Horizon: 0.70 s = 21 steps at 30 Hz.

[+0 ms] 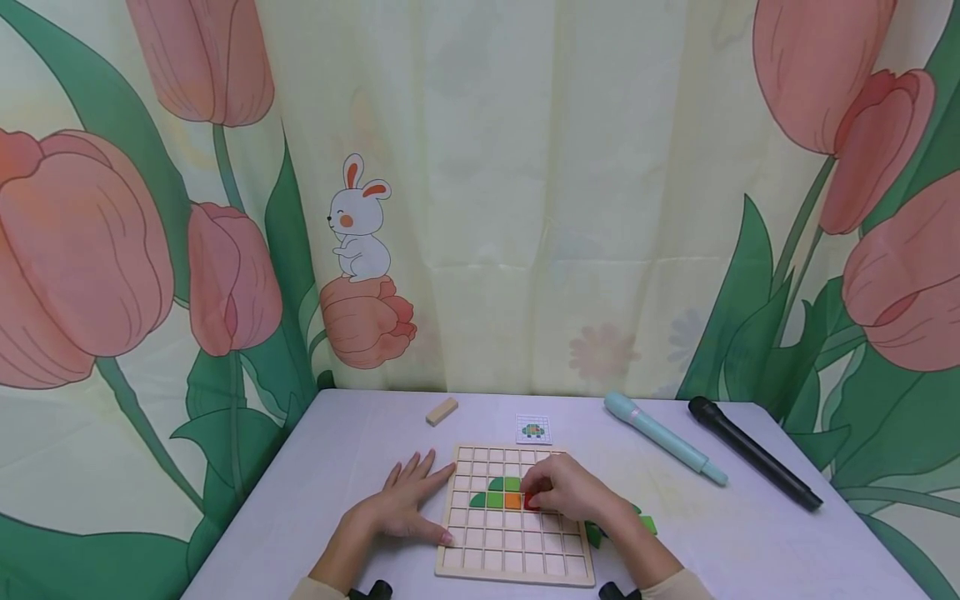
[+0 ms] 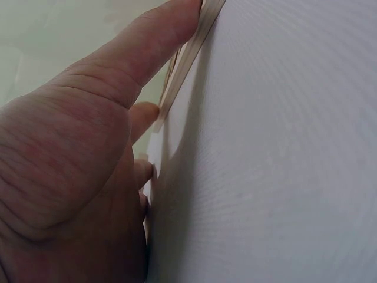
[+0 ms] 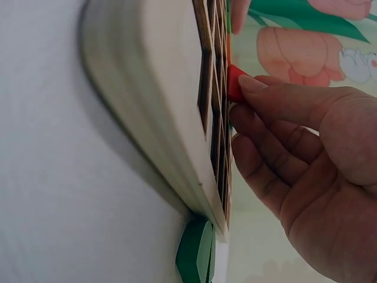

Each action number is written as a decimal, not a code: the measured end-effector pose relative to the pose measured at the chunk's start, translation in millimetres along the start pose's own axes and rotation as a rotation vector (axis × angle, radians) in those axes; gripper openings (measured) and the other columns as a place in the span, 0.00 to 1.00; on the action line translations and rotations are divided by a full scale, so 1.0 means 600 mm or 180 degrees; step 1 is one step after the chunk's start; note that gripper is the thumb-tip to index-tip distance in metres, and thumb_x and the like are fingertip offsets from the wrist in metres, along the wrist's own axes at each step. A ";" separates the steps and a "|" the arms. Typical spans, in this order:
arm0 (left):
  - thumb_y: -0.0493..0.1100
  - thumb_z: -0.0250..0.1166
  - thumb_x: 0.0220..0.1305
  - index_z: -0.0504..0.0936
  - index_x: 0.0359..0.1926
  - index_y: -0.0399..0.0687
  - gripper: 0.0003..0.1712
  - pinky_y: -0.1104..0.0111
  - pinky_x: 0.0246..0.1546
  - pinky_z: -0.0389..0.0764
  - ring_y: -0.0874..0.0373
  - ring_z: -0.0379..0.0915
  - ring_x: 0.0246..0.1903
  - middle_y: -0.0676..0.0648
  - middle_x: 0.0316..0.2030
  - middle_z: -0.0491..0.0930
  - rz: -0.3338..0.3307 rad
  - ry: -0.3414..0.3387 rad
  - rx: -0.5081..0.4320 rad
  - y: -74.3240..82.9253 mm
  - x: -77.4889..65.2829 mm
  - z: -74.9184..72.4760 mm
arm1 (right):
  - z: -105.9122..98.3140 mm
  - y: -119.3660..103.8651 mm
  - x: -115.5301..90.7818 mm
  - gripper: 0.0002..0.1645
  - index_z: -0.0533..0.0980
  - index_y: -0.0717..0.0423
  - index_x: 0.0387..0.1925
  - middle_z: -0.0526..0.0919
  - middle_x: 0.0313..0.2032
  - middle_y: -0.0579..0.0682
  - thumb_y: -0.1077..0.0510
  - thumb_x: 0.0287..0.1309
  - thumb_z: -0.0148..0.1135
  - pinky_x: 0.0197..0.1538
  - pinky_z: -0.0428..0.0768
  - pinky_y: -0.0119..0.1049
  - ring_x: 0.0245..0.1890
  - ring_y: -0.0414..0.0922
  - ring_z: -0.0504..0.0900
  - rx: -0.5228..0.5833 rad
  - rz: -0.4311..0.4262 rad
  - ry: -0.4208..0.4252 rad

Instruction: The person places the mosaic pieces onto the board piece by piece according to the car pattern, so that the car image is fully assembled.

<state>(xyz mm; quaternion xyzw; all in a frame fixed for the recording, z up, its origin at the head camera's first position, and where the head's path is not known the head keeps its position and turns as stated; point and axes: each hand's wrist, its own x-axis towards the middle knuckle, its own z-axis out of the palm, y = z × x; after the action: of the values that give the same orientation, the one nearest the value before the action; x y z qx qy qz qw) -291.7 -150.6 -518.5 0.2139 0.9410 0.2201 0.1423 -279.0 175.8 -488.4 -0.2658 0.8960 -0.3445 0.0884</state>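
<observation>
A wooden grid board (image 1: 517,563) lies on the table. Green tiles (image 1: 495,499) and an orange tile (image 1: 512,501) sit in its upper cells. My right hand (image 1: 568,492) pinches a red tile (image 3: 235,84) between thumb and fingers at the cell right of the orange one. The tile's lower edge meets the grid in the right wrist view. My left hand (image 1: 405,504) has its fingers spread, with the thumb and a fingertip touching the board's left edge. Behind the board lies a small pattern card (image 1: 533,429) with a green and orange figure.
Loose green tiles (image 1: 648,524) lie by the board's right side, partly hidden by my right forearm. A wooden block (image 1: 442,411) is at the back. A light-blue microphone-shaped stick (image 1: 667,439) and a black microphone (image 1: 753,452) lie at the back right. A printed curtain (image 1: 495,208) hangs behind.
</observation>
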 end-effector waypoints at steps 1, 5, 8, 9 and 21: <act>0.79 0.75 0.41 0.59 0.82 0.65 0.68 0.33 0.78 0.35 0.36 0.31 0.83 0.38 0.84 0.44 -0.0004 -0.0003 -0.0003 0.000 0.000 0.001 | 0.000 -0.001 0.000 0.11 0.89 0.46 0.39 0.89 0.37 0.39 0.66 0.61 0.72 0.43 0.82 0.29 0.39 0.38 0.79 0.0021 0.0010 -0.0008; 0.79 0.75 0.41 0.58 0.82 0.65 0.69 0.33 0.78 0.34 0.36 0.31 0.83 0.38 0.84 0.44 -0.0003 -0.0001 -0.0004 0.000 -0.001 0.000 | 0.002 -0.004 0.002 0.10 0.88 0.47 0.37 0.88 0.34 0.40 0.66 0.60 0.73 0.39 0.82 0.28 0.33 0.38 0.80 0.0089 0.0038 -0.0033; 0.79 0.75 0.42 0.58 0.82 0.65 0.69 0.33 0.78 0.34 0.36 0.31 0.83 0.38 0.84 0.43 -0.0001 -0.0002 -0.0013 0.000 -0.002 -0.001 | 0.002 -0.007 0.002 0.09 0.88 0.48 0.38 0.88 0.33 0.40 0.66 0.59 0.74 0.38 0.81 0.28 0.32 0.38 0.80 0.0091 0.0077 -0.0047; 0.79 0.75 0.42 0.58 0.82 0.65 0.69 0.33 0.78 0.34 0.36 0.31 0.83 0.38 0.84 0.43 -0.0002 -0.0006 -0.0020 0.001 -0.002 0.000 | 0.002 -0.007 0.001 0.09 0.88 0.49 0.38 0.87 0.33 0.40 0.65 0.58 0.75 0.38 0.81 0.29 0.32 0.38 0.80 0.0085 0.0095 -0.0055; 0.79 0.75 0.42 0.58 0.82 0.65 0.68 0.32 0.78 0.35 0.36 0.31 0.83 0.38 0.84 0.44 -0.0008 0.0004 -0.0008 -0.001 0.000 -0.001 | 0.004 -0.008 0.000 0.08 0.86 0.51 0.38 0.85 0.31 0.41 0.64 0.57 0.76 0.35 0.78 0.30 0.31 0.39 0.77 -0.0002 0.0111 -0.0073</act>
<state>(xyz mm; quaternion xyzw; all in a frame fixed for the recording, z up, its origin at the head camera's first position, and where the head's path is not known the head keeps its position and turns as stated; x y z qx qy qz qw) -291.9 -151.0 -518.3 0.2124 0.9411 0.2211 0.1422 -275.9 171.3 -486.9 -0.2542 0.8996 -0.3395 0.1046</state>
